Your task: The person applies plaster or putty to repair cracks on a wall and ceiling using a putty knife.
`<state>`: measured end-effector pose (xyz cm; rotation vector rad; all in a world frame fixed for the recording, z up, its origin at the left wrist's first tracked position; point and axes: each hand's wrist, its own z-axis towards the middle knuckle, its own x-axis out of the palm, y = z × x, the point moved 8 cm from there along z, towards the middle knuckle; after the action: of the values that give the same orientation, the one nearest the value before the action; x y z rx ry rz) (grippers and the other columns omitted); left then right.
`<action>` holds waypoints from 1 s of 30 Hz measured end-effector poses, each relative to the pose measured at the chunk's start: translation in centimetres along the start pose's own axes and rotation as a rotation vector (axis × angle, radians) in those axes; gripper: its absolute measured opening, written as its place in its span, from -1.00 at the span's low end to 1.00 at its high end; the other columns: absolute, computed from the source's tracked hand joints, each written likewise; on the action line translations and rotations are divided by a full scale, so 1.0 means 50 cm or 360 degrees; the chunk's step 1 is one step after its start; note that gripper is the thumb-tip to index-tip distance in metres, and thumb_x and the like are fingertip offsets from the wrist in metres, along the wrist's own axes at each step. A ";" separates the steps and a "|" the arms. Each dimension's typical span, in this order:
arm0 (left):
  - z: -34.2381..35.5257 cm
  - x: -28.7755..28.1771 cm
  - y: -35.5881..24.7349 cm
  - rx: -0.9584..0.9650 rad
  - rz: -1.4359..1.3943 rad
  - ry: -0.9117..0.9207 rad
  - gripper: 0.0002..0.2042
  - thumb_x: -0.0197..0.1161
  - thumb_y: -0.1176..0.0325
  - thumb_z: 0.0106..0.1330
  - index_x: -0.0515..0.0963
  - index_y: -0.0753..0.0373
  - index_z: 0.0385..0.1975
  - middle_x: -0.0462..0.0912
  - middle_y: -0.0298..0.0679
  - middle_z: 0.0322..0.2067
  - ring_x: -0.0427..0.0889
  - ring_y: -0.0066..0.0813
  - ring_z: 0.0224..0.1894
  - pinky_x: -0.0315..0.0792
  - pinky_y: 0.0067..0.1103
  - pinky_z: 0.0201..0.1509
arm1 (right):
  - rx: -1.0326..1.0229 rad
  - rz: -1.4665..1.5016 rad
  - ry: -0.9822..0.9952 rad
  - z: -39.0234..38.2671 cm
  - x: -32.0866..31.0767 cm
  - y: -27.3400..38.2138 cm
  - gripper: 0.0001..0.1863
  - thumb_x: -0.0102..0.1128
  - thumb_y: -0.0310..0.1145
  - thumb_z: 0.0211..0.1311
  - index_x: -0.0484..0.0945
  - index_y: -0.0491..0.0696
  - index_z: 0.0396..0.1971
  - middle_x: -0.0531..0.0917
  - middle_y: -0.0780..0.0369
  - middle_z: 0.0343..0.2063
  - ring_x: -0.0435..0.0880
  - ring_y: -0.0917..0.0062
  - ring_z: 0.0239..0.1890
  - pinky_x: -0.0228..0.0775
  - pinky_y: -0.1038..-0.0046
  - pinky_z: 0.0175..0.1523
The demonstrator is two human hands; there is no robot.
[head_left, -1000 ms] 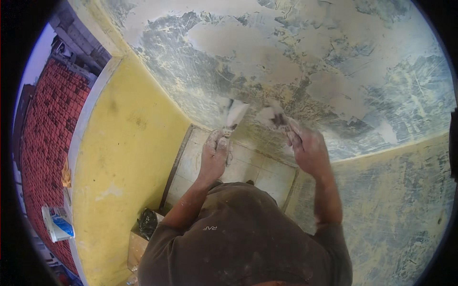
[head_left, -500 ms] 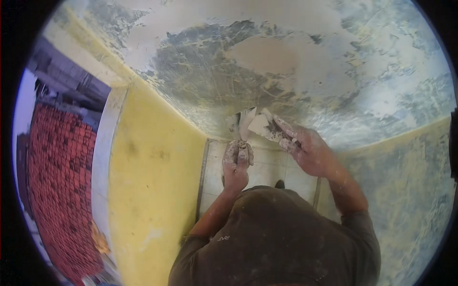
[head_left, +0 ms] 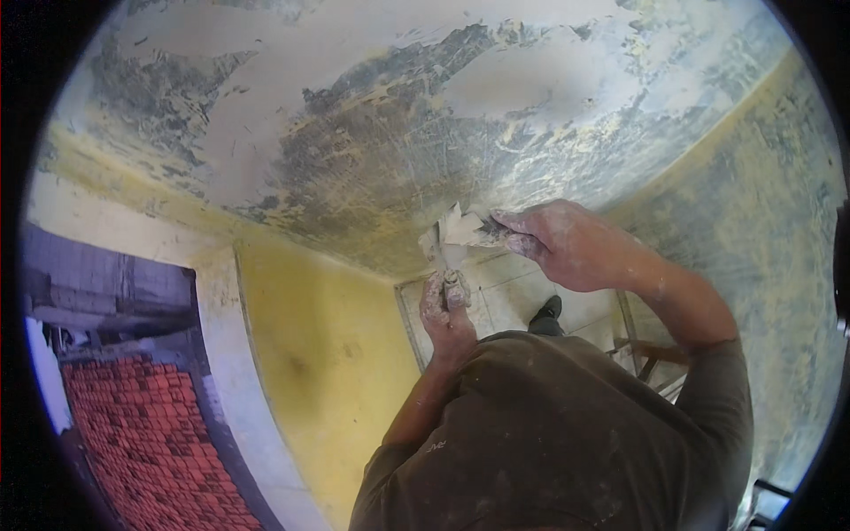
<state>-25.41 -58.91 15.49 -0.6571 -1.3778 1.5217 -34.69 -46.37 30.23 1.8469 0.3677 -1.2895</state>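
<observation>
My left hand [head_left: 446, 311], smeared with pale filler, is closed round the handle of a putty knife [head_left: 452, 257] held blade up. Coming in from the right, my right hand [head_left: 567, 244] grips a second putty knife [head_left: 486, 232] whose blade lies across the top of the first. White paste [head_left: 462, 227] sits where the two blades meet; the exact contact is hard to make out. Both tools are in front of a patchy wall [head_left: 372, 177] of grey, yellow and white filler. A smooth pale patch [head_left: 518, 84] covers part of it above my hands.
On the left stands a yellow wall [head_left: 319, 380] beside an opening with a white frame [head_left: 252, 354]; red bricks or tiles [head_left: 150, 434] show beyond it. A dark shoe [head_left: 546, 317] rests on the light tiled floor [head_left: 505, 296]. Wooden bars [head_left: 660, 352] stick out by my right elbow.
My view has shifted and turned. The right-hand putty knife has moved left over the left-hand blade, and my right wrist has turned. A shoe and wooden bars now show below.
</observation>
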 end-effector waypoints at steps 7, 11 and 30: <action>-0.013 0.017 0.009 -0.0416 -0.0515 0.0070 -0.79 0.01 0.31 0.40 0.29 0.28 -0.11 0.34 -0.34 -0.51 0.30 -0.61 -0.53 0.26 -0.64 -0.48 | 0.0336 -0.0121 0.0096 0.086 -0.051 0.041 -0.66 -0.07 -0.32 0.34 0.48 -0.19 0.00 0.55 -0.03 -0.49 0.57 0.09 -0.34 0.38 0.15 -0.16; -0.023 0.006 0.030 -0.0636 -0.1132 -0.0031 -0.73 0.00 0.42 0.34 0.28 0.25 0.01 0.36 -0.29 -0.46 0.32 -0.55 -0.54 0.26 -0.61 -0.51 | -0.0193 -0.0071 -0.0608 0.041 -0.098 0.065 -0.61 -0.05 -0.33 0.33 0.42 -0.13 0.11 0.56 0.01 -0.44 0.56 0.17 -0.41 0.41 0.23 -0.26; -0.007 -0.019 0.001 -0.0103 -0.0327 0.0099 -0.78 0.02 0.26 0.42 0.38 0.32 -0.27 0.43 -0.34 -0.44 0.35 -0.67 -0.44 0.26 -0.69 -0.39 | 0.0277 0.0302 -0.0401 -0.076 0.067 0.032 -0.55 0.10 -0.34 0.24 0.41 -0.11 0.13 0.59 -0.01 -0.16 0.53 0.07 -0.10 0.34 0.23 0.03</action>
<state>-24.71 -59.61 15.18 -0.5788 -1.4065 1.2892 -29.82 -45.15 28.52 1.7836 -0.0552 -1.4351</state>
